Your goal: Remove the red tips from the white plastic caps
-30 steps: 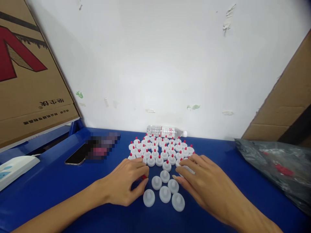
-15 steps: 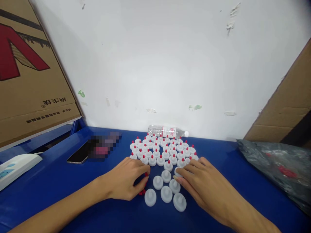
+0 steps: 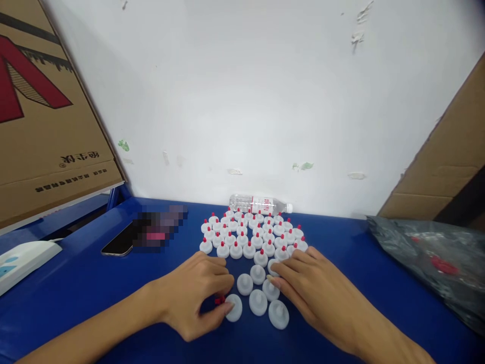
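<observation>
On the blue table several white, round, nozzle-topped caps (image 3: 258, 302) lie near me without red tips. Farther back stands a cluster of similar white caps with red tips (image 3: 235, 250). My left hand (image 3: 199, 293) hovers over a few small red tips (image 3: 219, 301), thumb and forefinger apart. Its thumb reaches the edge of the nearest left white cap (image 3: 234, 308). Fingers of my right hand (image 3: 308, 283) close over a white cap (image 3: 273, 266) at the cluster's right front, partly hiding it. Its thumb tip lies by another bare white cap (image 3: 271, 291).
A clear plastic bottle (image 3: 261, 205) lies against the white wall behind the cluster. To the left are a phone (image 3: 119, 241), a white power strip (image 3: 28, 260) and a cardboard box (image 3: 56, 136). A grey plastic bag (image 3: 420, 258) sits on the right.
My left hand's thumb has moved down and away from its forefinger, onto the edge of the left white cap. The right hand stays nearly in place. The whole view has shifted slightly.
</observation>
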Available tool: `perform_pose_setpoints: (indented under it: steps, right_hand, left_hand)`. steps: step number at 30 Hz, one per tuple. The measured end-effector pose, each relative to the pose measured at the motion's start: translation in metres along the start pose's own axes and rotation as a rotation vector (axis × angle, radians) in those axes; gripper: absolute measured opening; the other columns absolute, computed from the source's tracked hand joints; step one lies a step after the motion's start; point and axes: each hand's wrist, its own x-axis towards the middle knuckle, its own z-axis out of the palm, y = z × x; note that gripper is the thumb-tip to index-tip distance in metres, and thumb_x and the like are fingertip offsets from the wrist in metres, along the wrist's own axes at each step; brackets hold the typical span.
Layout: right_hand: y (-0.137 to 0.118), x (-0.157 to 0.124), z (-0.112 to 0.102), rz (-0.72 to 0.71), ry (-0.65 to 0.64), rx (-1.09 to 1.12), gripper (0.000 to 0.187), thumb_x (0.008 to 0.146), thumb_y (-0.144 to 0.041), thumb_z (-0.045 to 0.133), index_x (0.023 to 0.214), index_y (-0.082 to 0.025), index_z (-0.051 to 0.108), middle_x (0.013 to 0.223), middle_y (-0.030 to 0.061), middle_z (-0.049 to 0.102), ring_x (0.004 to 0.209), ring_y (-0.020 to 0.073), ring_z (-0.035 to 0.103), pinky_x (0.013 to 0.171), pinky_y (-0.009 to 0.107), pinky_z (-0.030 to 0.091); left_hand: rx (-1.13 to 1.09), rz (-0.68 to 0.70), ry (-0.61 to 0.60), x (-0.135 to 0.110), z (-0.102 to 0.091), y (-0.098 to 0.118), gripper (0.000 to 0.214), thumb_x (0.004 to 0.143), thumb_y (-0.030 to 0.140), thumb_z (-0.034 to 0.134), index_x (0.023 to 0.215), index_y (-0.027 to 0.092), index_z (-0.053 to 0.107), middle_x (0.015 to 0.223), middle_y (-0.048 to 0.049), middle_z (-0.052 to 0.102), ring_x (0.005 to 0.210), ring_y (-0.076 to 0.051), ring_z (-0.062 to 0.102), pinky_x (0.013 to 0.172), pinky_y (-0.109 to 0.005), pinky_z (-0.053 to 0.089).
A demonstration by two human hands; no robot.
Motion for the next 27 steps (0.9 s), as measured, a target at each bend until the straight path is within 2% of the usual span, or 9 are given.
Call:
perform_pose_setpoints:
  steps: [5,10,13,18,21,24,27]
  right_hand:
    - [-0.001,0.001,-0.001,-0.018,0.039,-0.039,0.027,0.112,-0.034,0.046,0.096,-0.025,0.066,0.086,-0.0008,0.070,0.085,0.0227,0.063,0.083,0.040,0.033]
    - [0.004,0.003,-0.013,0.011,0.318,-0.165,0.031,0.113,-0.029,0.037,0.106,-0.023,0.067,0.082,0.0004,0.070,0.073,0.0216,0.061,0.076,0.038,0.032]
    - [0.014,0.002,-0.020,0.069,0.370,-0.274,0.034,0.113,-0.030,0.037,0.098,-0.022,0.066,0.077,0.0012,0.068,0.069,0.0228,0.059,0.075,0.038,0.031]
    - [0.033,-0.006,-0.019,0.156,0.236,-0.339,0.045,0.113,-0.037,0.032,0.085,-0.025,0.066,0.061,0.0001,0.064,0.056,0.0229,0.056,0.075,0.041,0.032]
    - [0.039,-0.011,-0.018,0.237,0.134,-0.256,0.046,0.109,-0.052,0.043,0.079,-0.028,0.069,0.058,-0.0001,0.065,0.054,0.0238,0.057,0.071,0.040,0.035]
    - [0.042,-0.017,-0.018,0.294,-0.009,-0.121,0.042,0.103,-0.060,0.054,0.078,-0.031,0.073,0.061,-0.0002,0.068,0.065,0.0266,0.063,0.066,0.038,0.039]
    - [0.045,-0.019,-0.019,0.274,-0.138,0.015,0.024,0.098,-0.054,0.066,0.088,-0.035,0.078,0.075,-0.0014,0.076,0.081,0.0275,0.069,0.066,0.035,0.044]
  left_hand:
    - [-0.032,0.031,0.001,0.003,0.007,0.004,0.017,0.084,0.019,0.055,0.072,0.021,0.044,0.064,0.0016,0.057,0.059,-0.016,0.050,0.053,-0.033,0.030]
    - [0.027,-0.012,-0.012,0.002,0.011,0.002,0.019,0.095,0.023,0.053,0.076,0.021,0.051,0.066,0.0016,0.059,0.061,-0.016,0.053,0.055,-0.034,0.030]
    - [0.060,-0.009,-0.005,0.000,0.012,0.001,0.020,0.097,0.023,0.051,0.078,0.021,0.055,0.066,0.0014,0.060,0.060,-0.016,0.053,0.055,-0.035,0.030]
    - [0.086,-0.003,0.044,0.000,0.008,0.000,0.023,0.098,0.022,0.047,0.077,0.021,0.055,0.065,0.0007,0.059,0.058,-0.016,0.051,0.055,-0.035,0.030]
    - [0.125,-0.011,0.051,0.001,0.005,-0.001,0.025,0.099,0.020,0.046,0.076,0.020,0.053,0.065,0.0009,0.058,0.059,-0.016,0.052,0.056,-0.035,0.029]
    - [0.145,-0.001,0.048,0.002,0.005,-0.003,0.026,0.099,0.019,0.046,0.074,0.020,0.052,0.064,0.0010,0.057,0.058,-0.015,0.051,0.056,-0.035,0.028]
    - [0.153,-0.009,0.068,0.001,0.005,-0.005,0.027,0.100,0.019,0.046,0.075,0.020,0.055,0.064,0.0010,0.058,0.058,-0.016,0.052,0.056,-0.035,0.029]
